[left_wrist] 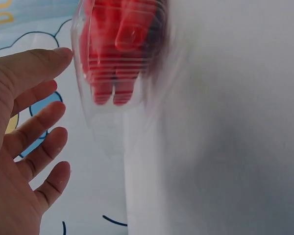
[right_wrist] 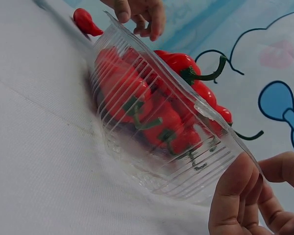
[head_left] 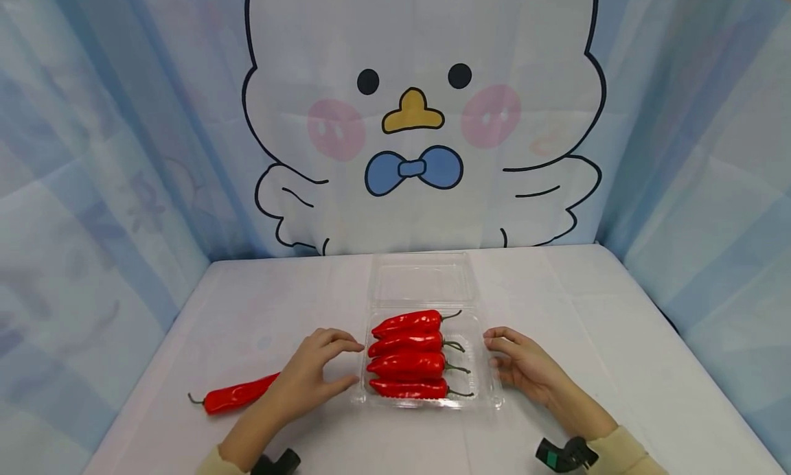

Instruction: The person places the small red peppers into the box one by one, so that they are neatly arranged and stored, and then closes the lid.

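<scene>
A clear plastic clamshell box [head_left: 485, 386] stands on the table, its lid [head_left: 423, 281] folded back toward the curtain. Several red peppers [head_left: 408, 366] with green stems lie side by side in it, stems to the right. My left hand [head_left: 312, 375] is at the box's left side, fingers spread and holding nothing. In the left wrist view, its thumb comes close to the box wall; contact is unclear. My right hand [head_left: 525, 365] pinches the rim at the box's right side between thumb and fingers, as the right wrist view [right_wrist: 255, 200] shows.
Another red pepper [head_left: 237, 395] lies on the white tablecloth [head_left: 278, 296], partly hidden behind the left forearm. A curtain [head_left: 420, 207] with a cartoon bird hangs behind the table, and blue curtains [head_left: 698, 152] flank both sides.
</scene>
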Demonstrator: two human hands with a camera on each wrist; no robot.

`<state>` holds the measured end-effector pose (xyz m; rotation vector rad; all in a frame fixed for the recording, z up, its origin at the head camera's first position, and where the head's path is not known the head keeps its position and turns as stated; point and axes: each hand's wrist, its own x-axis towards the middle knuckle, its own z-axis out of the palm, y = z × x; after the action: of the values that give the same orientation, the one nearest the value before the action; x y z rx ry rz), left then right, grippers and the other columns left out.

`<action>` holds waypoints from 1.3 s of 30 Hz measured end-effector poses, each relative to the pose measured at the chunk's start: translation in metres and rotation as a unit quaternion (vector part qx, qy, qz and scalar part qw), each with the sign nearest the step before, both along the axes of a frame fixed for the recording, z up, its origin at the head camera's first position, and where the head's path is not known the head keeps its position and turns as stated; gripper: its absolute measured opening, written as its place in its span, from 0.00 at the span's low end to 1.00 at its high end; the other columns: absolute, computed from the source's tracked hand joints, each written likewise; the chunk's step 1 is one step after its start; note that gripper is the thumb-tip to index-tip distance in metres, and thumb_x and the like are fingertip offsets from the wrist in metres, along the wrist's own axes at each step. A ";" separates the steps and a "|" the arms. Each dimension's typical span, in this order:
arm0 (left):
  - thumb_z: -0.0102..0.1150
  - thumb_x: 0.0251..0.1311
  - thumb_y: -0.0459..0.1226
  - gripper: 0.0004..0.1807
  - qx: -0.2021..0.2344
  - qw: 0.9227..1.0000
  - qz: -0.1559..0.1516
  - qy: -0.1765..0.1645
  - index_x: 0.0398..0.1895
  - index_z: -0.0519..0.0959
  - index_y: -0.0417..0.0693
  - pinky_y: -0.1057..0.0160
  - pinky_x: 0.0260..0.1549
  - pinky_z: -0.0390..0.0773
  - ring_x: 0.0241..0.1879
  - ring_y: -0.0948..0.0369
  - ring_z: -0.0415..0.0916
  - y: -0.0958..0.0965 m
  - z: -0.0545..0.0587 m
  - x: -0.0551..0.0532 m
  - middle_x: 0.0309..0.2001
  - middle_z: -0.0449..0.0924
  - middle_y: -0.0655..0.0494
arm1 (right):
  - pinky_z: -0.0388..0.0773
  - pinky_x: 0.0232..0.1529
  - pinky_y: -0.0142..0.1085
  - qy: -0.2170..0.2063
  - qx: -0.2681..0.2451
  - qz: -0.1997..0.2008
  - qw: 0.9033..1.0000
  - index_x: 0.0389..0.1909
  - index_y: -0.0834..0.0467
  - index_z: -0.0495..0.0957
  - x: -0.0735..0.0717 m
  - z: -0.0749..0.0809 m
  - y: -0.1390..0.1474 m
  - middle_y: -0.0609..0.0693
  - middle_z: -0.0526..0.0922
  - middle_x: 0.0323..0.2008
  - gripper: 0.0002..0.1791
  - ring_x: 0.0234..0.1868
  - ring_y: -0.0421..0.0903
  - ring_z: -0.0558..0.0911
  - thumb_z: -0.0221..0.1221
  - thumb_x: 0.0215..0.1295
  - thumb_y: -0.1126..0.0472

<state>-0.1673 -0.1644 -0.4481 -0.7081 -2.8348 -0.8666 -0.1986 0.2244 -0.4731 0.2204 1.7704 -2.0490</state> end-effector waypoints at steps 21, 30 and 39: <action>0.79 0.53 0.39 0.21 -0.065 0.989 0.122 -0.047 0.51 0.85 0.58 0.51 0.54 0.81 0.55 0.56 0.75 -0.048 -0.002 0.018 0.54 0.81 0.60 | 0.80 0.28 0.27 0.001 0.001 0.002 1.000 0.51 0.54 0.72 -0.001 -0.001 -0.003 0.45 0.73 0.39 0.09 0.29 0.36 0.76 0.58 0.76 0.59; 0.76 0.55 0.36 0.20 -0.099 0.985 0.136 -0.044 0.52 0.84 0.52 0.43 0.52 0.79 0.53 0.51 0.75 -0.079 0.011 0.029 0.53 0.82 0.53 | 0.80 0.28 0.27 0.000 -0.003 0.005 1.000 0.52 0.55 0.72 -0.001 -0.002 -0.002 0.45 0.73 0.40 0.09 0.30 0.36 0.77 0.58 0.76 0.59; 0.79 0.49 0.37 0.27 -0.159 0.968 0.156 -0.115 0.55 0.84 0.51 0.42 0.51 0.83 0.53 0.49 0.74 -0.096 0.013 0.028 0.54 0.81 0.49 | 0.79 0.29 0.26 0.007 -0.006 0.009 1.000 0.50 0.54 0.73 -0.001 -0.002 0.000 0.45 0.73 0.39 0.07 0.30 0.35 0.77 0.57 0.76 0.59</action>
<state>-0.1394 -0.2600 -0.4354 -0.1765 -3.2087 -0.4781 -0.1993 0.2241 -0.4750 0.1863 1.7617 -2.0520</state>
